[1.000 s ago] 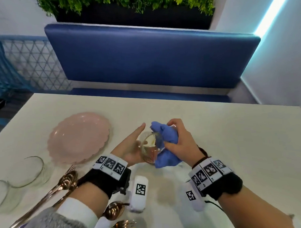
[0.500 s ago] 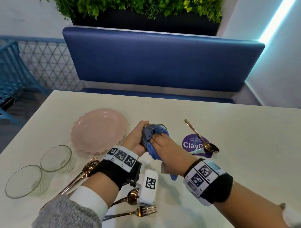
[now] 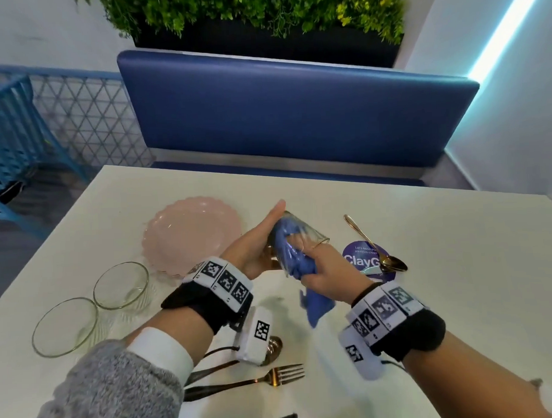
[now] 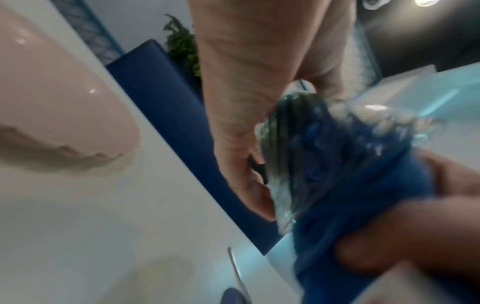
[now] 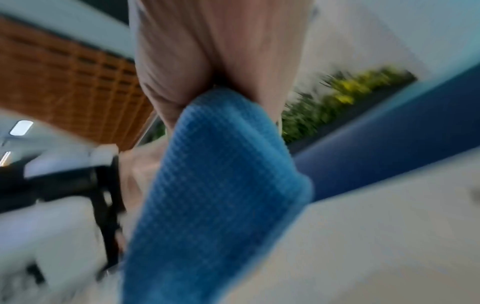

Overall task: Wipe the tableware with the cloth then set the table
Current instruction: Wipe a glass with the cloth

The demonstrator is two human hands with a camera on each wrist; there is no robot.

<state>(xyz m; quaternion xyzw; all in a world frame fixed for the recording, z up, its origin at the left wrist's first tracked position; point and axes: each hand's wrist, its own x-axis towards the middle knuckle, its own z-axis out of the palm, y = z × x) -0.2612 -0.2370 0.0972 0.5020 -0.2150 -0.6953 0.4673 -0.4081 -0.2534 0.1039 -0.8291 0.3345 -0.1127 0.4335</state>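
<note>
A: Glass [image 3: 304, 236] sits tilted at the frame's centre in the head view, held above the worktop [image 3: 442, 265], mouth pointing lower right.

B: And the left hand [image 3: 254, 250]?

A: Its grip wraps the glass's closed end, thumb stretched up along the side. The right hand [image 3: 327, 269] has its grip bunched on the blue cloth [image 3: 289, 255], which is stuffed inside the glass; a loose tail hangs below the palm.

B: The other tableware?

A: A pink plate [image 3: 191, 233] lies just left of the left hand. Two glass bowls [image 3: 121, 286] stand side by side at middle left. A gold fork [image 3: 274, 376] lies near the bottom centre, and a spoon bowl peeks from under the left wrist unit. Another gold spoon [image 3: 373, 246] rests right of centre, its bowl on a purple sticker [image 3: 361, 262].

B: The wrist views?

A: Blurred. The left one shows cloth [image 4: 337, 164] through the glass [image 4: 285, 185]; the right shows cloth [image 5: 221, 185] pinched under the fingers.
</note>
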